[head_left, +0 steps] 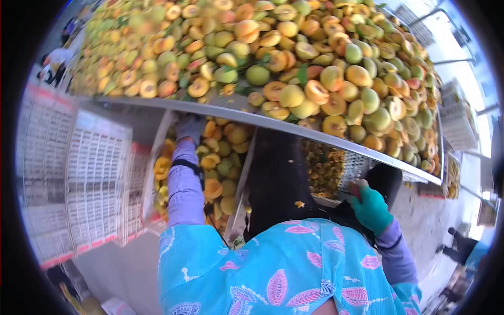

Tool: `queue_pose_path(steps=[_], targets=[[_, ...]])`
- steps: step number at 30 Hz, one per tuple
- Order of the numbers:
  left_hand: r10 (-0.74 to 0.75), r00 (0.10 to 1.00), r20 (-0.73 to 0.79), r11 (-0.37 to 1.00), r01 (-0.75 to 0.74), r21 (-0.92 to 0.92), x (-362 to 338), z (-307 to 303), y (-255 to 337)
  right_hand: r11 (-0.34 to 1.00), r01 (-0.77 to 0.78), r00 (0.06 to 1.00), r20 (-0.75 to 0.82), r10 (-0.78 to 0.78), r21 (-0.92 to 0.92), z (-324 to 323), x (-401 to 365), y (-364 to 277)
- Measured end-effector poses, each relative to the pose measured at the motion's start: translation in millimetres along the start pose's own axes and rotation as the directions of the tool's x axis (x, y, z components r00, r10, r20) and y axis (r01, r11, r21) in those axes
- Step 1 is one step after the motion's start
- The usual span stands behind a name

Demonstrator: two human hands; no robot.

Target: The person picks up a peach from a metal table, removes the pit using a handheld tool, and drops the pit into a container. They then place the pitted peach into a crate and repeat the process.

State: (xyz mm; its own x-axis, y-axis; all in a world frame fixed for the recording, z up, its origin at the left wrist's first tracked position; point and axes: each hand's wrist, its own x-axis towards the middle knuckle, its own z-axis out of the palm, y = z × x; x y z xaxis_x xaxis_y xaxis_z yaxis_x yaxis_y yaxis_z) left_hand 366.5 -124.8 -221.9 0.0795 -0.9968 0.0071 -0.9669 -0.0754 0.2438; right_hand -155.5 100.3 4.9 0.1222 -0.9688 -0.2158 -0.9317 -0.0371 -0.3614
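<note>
My left hand [191, 127], in a grey glove, reaches down into a crate of halved yellow peaches [212, 160] under the table's front edge. Its fingers are mostly hidden there, among the fruit. My right hand [370, 208], in a teal glove, is closed near my right knee. A small reddish piece [356, 189] shows at its fingers, too blurred to name. Whole and halved peaches [294, 97], many with brown-red hollows, are heaped on the metal table [247, 114] before me.
Between my legs stands a perforated crate [357, 168] of small yellow-brown pieces. White plastic crates [97, 178] are stacked at my left. More crates [458, 118] stand at the right, beyond the table. A person [58, 60] is at the far left, another [464, 247] at the right.
</note>
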Motion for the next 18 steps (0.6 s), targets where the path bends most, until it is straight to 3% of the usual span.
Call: queue_pose_path(steps=[1, 3, 5, 6, 7, 9, 10, 11, 13, 16, 18], targets=[[-0.019, 0.988, 0.151, 0.996, 0.032, -0.084, -12, -34, 15, 0.999, -0.049, 0.999, 0.008, 0.049, 0.002, 2, 0, 0], [0.084, 0.982, -0.169, 0.996, -0.081, 0.025, -5, -12, -12, 0.996, -0.081, 0.997, -0.001, 0.081, 0.037, 6, 16, 2], [-0.234, 0.964, -0.125, 0.972, 0.231, -0.044, -16, -50, -6, 0.984, -0.046, 0.987, -0.145, 0.071, 0.175, 6, 19, 17], [-0.395, 0.914, -0.090, 0.918, 0.390, -0.069, -24, -78, 1, 0.971, -0.019, 0.976, -0.205, 0.070, 0.240, 8, 19, 23], [-0.284, 0.936, -0.207, 0.955, 0.256, -0.150, -32, -109, 32, 0.966, -0.014, 0.981, -0.182, 0.063, 0.260, 10, 23, 26], [-0.093, 0.893, -0.441, 0.964, -0.030, -0.266, -68, -157, 144, 0.956, -0.003, 0.992, -0.121, 0.040, 0.292, 13, 25, 27], [0.047, 0.869, -0.492, 0.949, -0.193, -0.250, -76, -162, 196, 0.968, 0.134, 0.964, -0.255, -0.077, 0.214, 15, 26, 18], [0.188, 0.818, -0.544, 0.908, -0.356, -0.221, -74, -162, 242, 0.957, 0.152, 0.959, -0.271, -0.082, 0.247, 15, 32, 9], [0.508, 0.697, -0.506, 0.810, -0.587, 0.006, -55, -144, 291, 0.930, 0.175, 0.951, -0.300, -0.075, 0.324, 14, 39, -5], [0.417, 0.868, -0.270, 0.822, -0.487, -0.296, -23, -131, 285, 0.886, 0.281, 0.900, -0.420, -0.111, 0.368, 10, 49, -12], [0.242, 0.970, -0.035, 0.506, -0.157, -0.848, -52, -161, 295, 0.794, 0.389, 0.860, -0.494, -0.130, 0.467, 0, 52, -22]])
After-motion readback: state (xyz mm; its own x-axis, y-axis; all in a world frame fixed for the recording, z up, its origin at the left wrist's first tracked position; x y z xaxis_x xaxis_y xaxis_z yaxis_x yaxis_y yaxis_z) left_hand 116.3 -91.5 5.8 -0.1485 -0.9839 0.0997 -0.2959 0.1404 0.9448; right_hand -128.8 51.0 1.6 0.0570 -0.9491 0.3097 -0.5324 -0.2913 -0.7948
